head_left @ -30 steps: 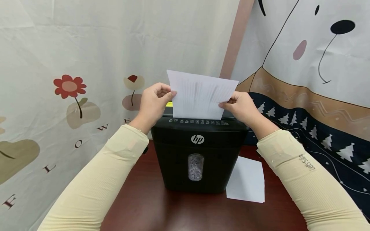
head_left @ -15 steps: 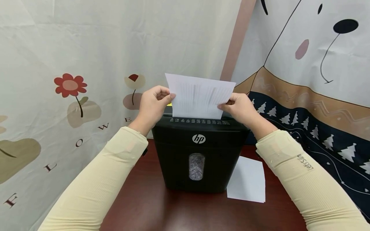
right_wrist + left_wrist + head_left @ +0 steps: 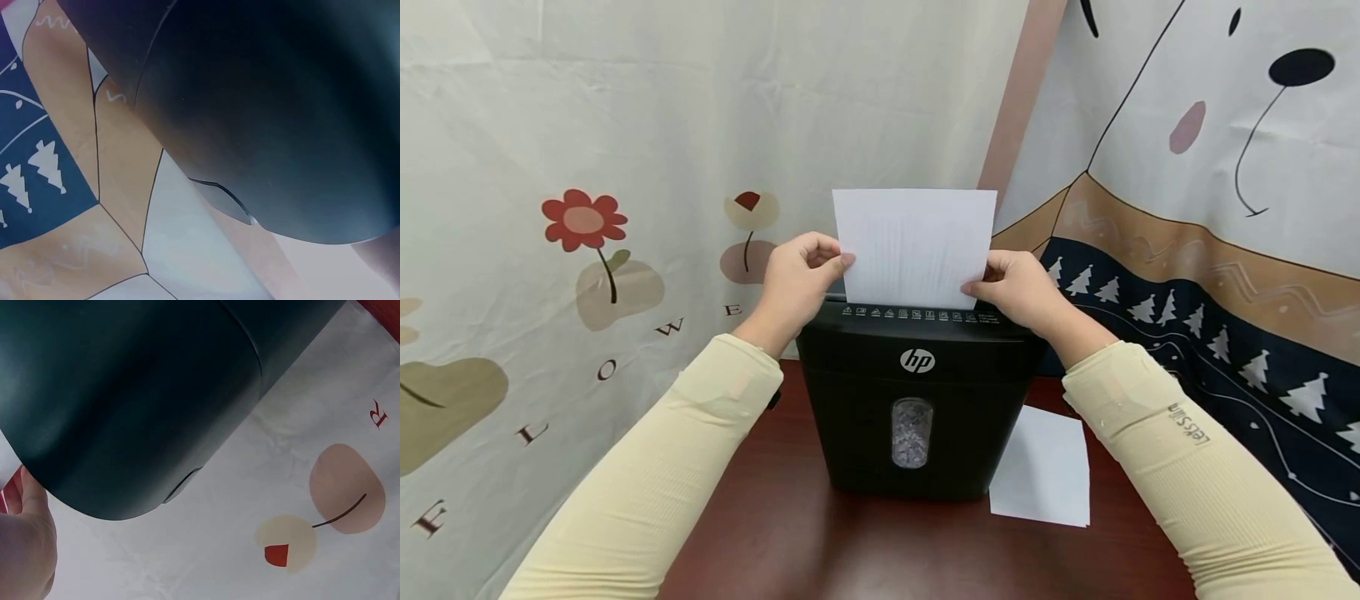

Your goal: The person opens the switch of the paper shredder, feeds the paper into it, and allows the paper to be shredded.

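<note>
A white sheet of paper (image 3: 917, 242) with faint printed lines stands upright at the top of a black HP shredder (image 3: 857, 408). Its lower edge is out of sight behind the shredder's front rim. My left hand (image 3: 797, 279) pinches the sheet's left edge between thumb and fingers. On the opposite edge, a little lower, my right hand (image 3: 1022, 287) pinches the paper too. The left wrist view shows part of the left hand (image 3: 28, 544) beyond the shredder's dark side (image 3: 144, 412). In the right wrist view the shredder (image 3: 269, 125) hides the grip.
More white paper (image 3: 1045, 479) lies on the dark red table (image 3: 910, 550), right of the shredder. Through the shredder's front window (image 3: 912, 433), shredded paper shows. A pale curtain (image 3: 662, 108) with flowers hangs behind, and a patterned cloth (image 3: 1150, 258) hangs at the right.
The sheet's slanted top edge has become level, its right corner shifting left and slightly up. Both hands have sunk a little while still pinching the paper.
</note>
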Available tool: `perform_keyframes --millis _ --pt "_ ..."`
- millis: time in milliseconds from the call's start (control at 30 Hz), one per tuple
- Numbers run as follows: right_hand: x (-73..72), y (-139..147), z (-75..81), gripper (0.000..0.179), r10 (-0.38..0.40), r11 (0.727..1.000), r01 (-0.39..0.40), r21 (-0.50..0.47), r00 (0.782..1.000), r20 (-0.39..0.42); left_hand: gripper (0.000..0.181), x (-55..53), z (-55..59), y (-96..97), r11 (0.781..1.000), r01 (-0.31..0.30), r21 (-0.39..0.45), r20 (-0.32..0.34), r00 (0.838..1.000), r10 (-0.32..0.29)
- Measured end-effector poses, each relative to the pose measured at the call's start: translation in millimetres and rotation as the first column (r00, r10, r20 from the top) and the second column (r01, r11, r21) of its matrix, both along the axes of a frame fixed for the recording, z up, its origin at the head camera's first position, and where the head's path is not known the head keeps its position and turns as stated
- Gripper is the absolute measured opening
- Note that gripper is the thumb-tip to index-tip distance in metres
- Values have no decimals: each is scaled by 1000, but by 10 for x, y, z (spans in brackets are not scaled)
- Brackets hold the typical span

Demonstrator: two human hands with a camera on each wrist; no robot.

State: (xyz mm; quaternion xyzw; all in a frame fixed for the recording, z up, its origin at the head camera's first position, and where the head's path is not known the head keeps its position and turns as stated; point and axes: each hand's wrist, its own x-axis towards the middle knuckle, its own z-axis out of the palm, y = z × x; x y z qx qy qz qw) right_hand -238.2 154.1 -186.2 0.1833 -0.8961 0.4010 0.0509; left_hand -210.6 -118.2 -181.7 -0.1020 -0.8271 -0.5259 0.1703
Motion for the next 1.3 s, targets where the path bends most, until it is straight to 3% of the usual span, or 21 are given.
perform_keyframes --millis 633,1033,1300 --pt "31 29 5 16 -17 1000 16 -9 1000 -26 15 10 -23 12 1000 -3 -3 26 1000 4" --pt "16 43 -23 13 -21 1000 21 -4 998 -57 13 -7 -59 26 1000 -13 -3 33 999 13" --pt "20 41 -29 15 -26 1000 25 -8 998 -53 15 15 -83 52 999 -3 -44 77 997 7"
